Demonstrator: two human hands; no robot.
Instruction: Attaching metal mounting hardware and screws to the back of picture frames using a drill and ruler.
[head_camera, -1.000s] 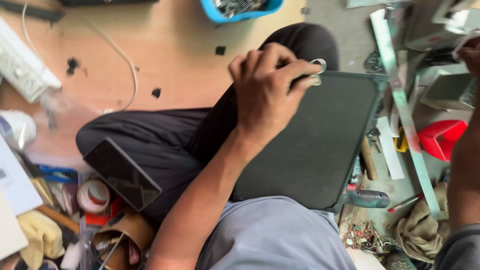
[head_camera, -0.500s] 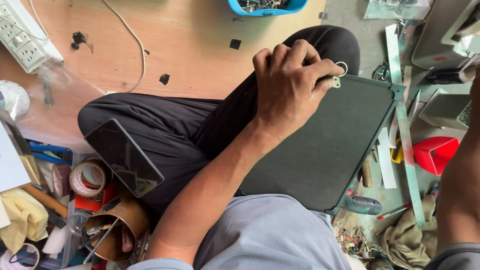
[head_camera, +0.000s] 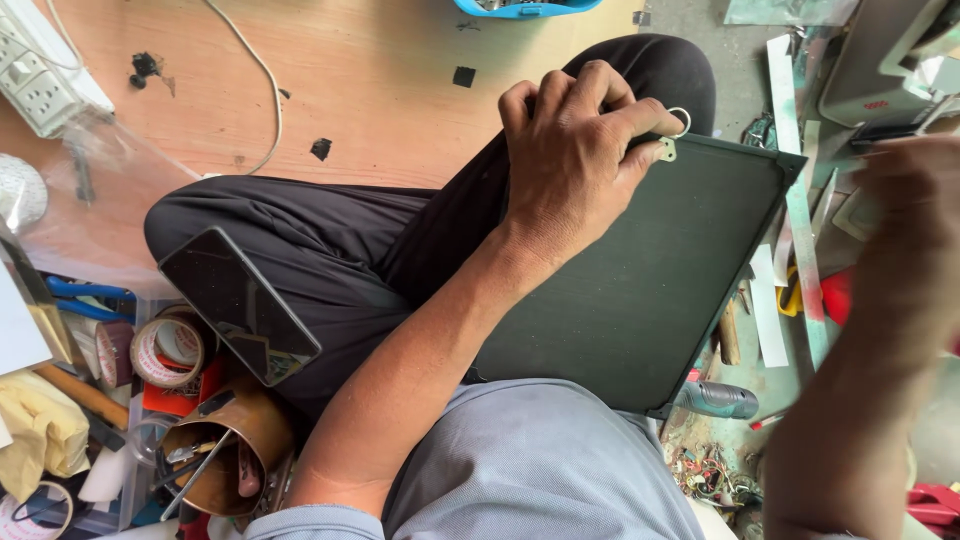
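Note:
A dark green framed panel lies across my lap, tilted over my crossed legs in black trousers. My left hand grips its upper edge, fingers curled over the frame beside a small metal ring hanger fixed there. My right hand is raised at the right, just past the panel's far corner. It is blurred by motion, so I cannot tell whether it holds anything.
A black phone rests on my left knee. Tape rolls and a brown cup of tools crowd the lower left. A power strip and white cable lie on the wooden board. A teal tool handle lies under the panel's lower corner.
My right hand has come in from the upper right edge towards the panel's corner. The view has shifted slightly; my left hand keeps its grip on the frame.

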